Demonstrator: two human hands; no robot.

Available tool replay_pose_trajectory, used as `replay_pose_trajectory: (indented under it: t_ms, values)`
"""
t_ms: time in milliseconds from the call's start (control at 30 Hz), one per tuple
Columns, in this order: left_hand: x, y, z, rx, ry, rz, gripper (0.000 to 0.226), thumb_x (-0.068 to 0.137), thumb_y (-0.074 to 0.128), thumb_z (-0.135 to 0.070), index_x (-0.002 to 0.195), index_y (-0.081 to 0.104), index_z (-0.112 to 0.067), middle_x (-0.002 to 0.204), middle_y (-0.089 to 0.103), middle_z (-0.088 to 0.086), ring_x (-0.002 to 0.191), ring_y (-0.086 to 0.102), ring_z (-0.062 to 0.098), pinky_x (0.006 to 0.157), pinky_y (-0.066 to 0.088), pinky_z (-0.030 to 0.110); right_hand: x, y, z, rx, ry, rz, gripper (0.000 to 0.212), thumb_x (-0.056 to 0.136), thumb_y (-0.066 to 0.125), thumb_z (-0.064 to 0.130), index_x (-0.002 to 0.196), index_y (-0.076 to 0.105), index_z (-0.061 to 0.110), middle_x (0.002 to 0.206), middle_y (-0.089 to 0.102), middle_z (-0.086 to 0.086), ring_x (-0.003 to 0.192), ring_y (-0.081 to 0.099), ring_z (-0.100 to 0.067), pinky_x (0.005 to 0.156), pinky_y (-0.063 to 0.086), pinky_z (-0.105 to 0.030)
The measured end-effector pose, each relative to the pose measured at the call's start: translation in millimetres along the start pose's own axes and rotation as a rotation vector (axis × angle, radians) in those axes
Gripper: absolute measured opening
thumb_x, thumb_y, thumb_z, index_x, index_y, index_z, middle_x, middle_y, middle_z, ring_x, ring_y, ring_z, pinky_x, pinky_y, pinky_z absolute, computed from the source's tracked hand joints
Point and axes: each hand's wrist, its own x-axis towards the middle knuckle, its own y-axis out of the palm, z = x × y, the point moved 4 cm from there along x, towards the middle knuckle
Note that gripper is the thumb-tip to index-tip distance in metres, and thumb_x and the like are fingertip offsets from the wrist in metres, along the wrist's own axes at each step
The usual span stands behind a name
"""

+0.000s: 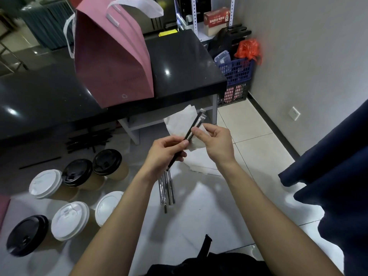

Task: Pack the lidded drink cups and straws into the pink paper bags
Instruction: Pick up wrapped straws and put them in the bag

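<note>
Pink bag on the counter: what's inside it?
Cannot tell. The pink bag stands closed at the top on the black counter, so its walls hide any contents. Six lidded cups sit outside it.

A pink paper bag with white handles is standing closed on the black counter. Six lidded drink cups are sitting grouped on the white surface at lower left, three wearing black lids and three white. A bundle of wrapped black straws is lying just right of them. One wrapped black straw is angling upward between two hands.
</note>
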Motion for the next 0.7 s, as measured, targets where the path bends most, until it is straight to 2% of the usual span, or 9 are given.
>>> replay_pose_trajectory:
  t_ms: [167, 267, 367, 400, 433, 500, 567, 633, 700]
  values:
    - [-5.8, 1.5, -5.3, 0.027, 0.0, -0.006, 0.019, 0.094, 0.083, -0.007, 0.108, 0.077, 0.004, 0.09, 0.077, 0.016, 0.077, 0.079, 0.031, 0.076, 0.067, 0.039, -1.7, -5.0, 1.3, 0.037, -0.008, -0.094, 0.009, 0.095, 0.082, 0.022, 0.094, 0.085, 0.014, 0.09, 0.083, -0.005, 0.081, 0.078, -0.023, 0.08, 0.063, -0.046]
    - [-7.3, 1.0, -7.8, 0.005, 0.018, -0.031, 0.024, 0.089, 0.087, -0.002, 0.106, 0.07, 0.003, 0.086, 0.077, 0.02, 0.079, 0.081, 0.038, 0.078, 0.068, 0.047, -2.5, -4.3, 2.1, 0.04, -0.001, -0.078, 0.017, 0.095, 0.083, 0.025, 0.093, 0.082, 0.008, 0.09, 0.081, -0.017, 0.079, 0.072, -0.025, 0.079, 0.06, -0.052]
    - [-9.0, 0.9, -9.1, 0.012, 0.044, -0.027, 0.025, 0.086, 0.088, 0.002, 0.102, 0.069, 0.002, 0.094, 0.078, 0.029, 0.086, 0.081, 0.042, 0.077, 0.069, 0.045, -7.0, -4.0, 2.8, 0.032, 0.0, -0.071, 0.031, 0.094, 0.084, 0.028, 0.087, 0.075, -0.001, 0.086, 0.073, -0.029, 0.072, 0.059, -0.024, 0.072, 0.051, -0.044]
    - [-9.9, 0.6, -9.5, 0.016, 0.047, -0.026, 0.024, 0.085, 0.088, 0.002, 0.101, 0.07, 0.002, 0.096, 0.078, 0.031, 0.088, 0.081, 0.043, 0.076, 0.068, 0.043, -9.2, -3.0, 3.5, 0.017, -0.004, -0.07, 0.037, 0.093, 0.085, 0.029, 0.082, 0.07, -0.003, 0.077, 0.068, -0.028, 0.067, 0.053, -0.023, 0.068, 0.046, -0.041]
    - [-10.8, 0.3, -9.9, 0.02, 0.048, -0.029, 0.023, 0.085, 0.088, 0.003, 0.099, 0.07, 0.002, 0.098, 0.079, 0.031, 0.091, 0.081, 0.045, 0.075, 0.067, 0.04, -11.2, -1.4, 4.9, -0.011, -0.013, -0.074, 0.046, 0.092, 0.085, 0.031, 0.074, 0.061, -0.003, 0.066, 0.053, -0.023, 0.063, 0.042, -0.025, 0.063, 0.038, -0.037]
    - [-13.2, -1.8, -10.6, 0.038, 0.048, -0.051, 0.023, 0.084, 0.089, 0.004, 0.098, 0.071, 0.004, 0.095, 0.079, 0.026, 0.093, 0.081, 0.047, 0.075, 0.067, 0.039, -14.7, 3.4, 8.1, -0.081, -0.036, -0.091, 0.061, 0.091, 0.086, 0.033, 0.063, 0.036, 0.01, 0.066, 0.025, -0.009, 0.063, 0.024, -0.023, 0.058, 0.022, -0.035]
    - [-16.1, -6.6, -10.3, 0.056, 0.047, -0.088, 0.024, 0.083, 0.09, 0.006, 0.098, 0.071, 0.008, 0.095, 0.077, 0.027, 0.094, 0.079, 0.051, 0.079, 0.068, 0.044, -18.2, 10.4, 10.9, -0.119, -0.046, -0.084, 0.065, 0.091, 0.086, 0.032, 0.063, 0.028, 0.021, 0.067, 0.018, 0.003, 0.063, 0.019, -0.016, 0.056, 0.016, -0.033]
    - [-20.5, -13.3, -10.7, 0.07, 0.042, -0.109, 0.026, 0.083, 0.09, 0.006, 0.099, 0.07, 0.011, 0.099, 0.077, 0.034, 0.093, 0.079, 0.052, 0.084, 0.068, 0.049, -22.0, 18.8, 12.8, -0.133, -0.05, -0.057, 0.065, 0.091, 0.086, 0.031, 0.061, 0.029, 0.022, 0.065, 0.019, 0.006, 0.062, 0.02, -0.014, 0.054, 0.016, -0.03]
    - [-25.7, -22.5, -12.1, 0.069, 0.048, -0.124, 0.026, 0.082, 0.091, 0.004, 0.099, 0.072, 0.01, 0.099, 0.077, 0.034, 0.089, 0.08, 0.048, 0.084, 0.069, 0.048, -27.1, 29.1, 15.8, -0.145, -0.063, -0.028, 0.063, 0.092, 0.085, 0.03, 0.059, 0.032, 0.02, 0.062, 0.022, 0.01, 0.059, 0.022, -0.011, 0.052, 0.018, -0.026]
